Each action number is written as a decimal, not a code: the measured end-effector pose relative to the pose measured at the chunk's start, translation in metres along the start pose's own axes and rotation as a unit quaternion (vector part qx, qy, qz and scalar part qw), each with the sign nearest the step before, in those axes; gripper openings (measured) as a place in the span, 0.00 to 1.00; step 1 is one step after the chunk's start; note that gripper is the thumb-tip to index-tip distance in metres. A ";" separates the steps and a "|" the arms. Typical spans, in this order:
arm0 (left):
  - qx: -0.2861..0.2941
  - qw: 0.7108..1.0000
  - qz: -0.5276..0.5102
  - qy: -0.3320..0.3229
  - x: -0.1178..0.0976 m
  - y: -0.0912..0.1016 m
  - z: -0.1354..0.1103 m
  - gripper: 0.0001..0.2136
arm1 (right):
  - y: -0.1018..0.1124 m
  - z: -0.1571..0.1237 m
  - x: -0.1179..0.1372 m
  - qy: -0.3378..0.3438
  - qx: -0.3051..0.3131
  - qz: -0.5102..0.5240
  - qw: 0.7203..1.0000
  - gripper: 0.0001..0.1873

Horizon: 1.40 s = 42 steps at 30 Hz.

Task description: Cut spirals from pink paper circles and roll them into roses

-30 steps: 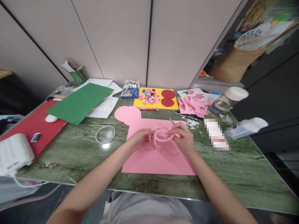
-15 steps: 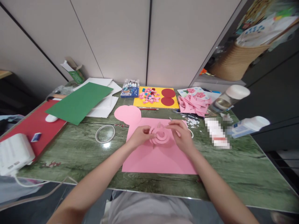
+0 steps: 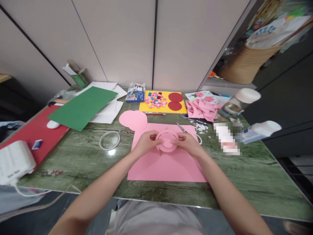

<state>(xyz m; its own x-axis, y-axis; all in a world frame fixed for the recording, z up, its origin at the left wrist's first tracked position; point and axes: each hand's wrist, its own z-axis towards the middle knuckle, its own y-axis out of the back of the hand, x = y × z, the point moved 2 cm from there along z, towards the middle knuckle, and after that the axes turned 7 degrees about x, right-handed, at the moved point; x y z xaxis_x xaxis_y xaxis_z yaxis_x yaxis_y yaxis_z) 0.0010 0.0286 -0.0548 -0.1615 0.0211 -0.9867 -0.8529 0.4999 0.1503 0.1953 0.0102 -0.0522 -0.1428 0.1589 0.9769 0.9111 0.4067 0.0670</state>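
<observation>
A pink paper spiral (image 3: 167, 148), cut from a disc, is held up between my two hands, its coils now lying almost flat together. My left hand (image 3: 147, 142) pinches its left edge between thumb and fingers. At its right edge, my right hand (image 3: 187, 142) does the same. Under both hands lies a pink sheet of paper (image 3: 166, 168). Scissors (image 3: 181, 127) rest just behind my right hand, partly hidden by it. Round pink paper pieces (image 3: 134, 119) lie at the sheet's far left corner.
A roll of tape (image 3: 110, 140) lies to the left, near a green sheet (image 3: 83, 107). Pompoms (image 3: 156, 100) and red discs (image 3: 175, 97) sit at the back on a yellow sheet (image 3: 144, 109). Pink scraps (image 3: 202, 109), a bottle (image 3: 241, 102) and a white-capped container (image 3: 260, 132) stand right.
My right hand has gone from the spiral's upper coils to a pinch on its right edge. The loose coils have come together into a flatter disc. More of the scissors shows.
</observation>
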 end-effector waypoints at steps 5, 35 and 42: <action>-0.005 0.999 -0.047 0.018 -0.007 -0.001 -0.001 0.16 | 0.002 0.002 -0.002 0.012 -0.028 -0.006 1.000 0.13; -0.096 0.903 -0.410 0.084 0.000 0.020 0.006 0.12 | 0.029 -0.003 0.002 0.001 -0.197 -0.548 0.813 0.08; -0.031 0.883 -0.451 0.129 -0.003 0.014 0.002 0.07 | 0.045 -0.003 0.002 0.094 -0.208 -0.551 0.803 0.13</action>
<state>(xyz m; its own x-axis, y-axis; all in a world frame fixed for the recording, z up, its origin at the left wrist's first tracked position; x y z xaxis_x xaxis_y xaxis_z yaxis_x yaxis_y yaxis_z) -0.0094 0.0371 -0.0498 0.4961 -0.5635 -0.6606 -0.7165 0.1640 -0.6780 0.2376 0.0260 -0.0468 -0.9258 -0.2453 0.2877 0.3263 -0.1339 0.9357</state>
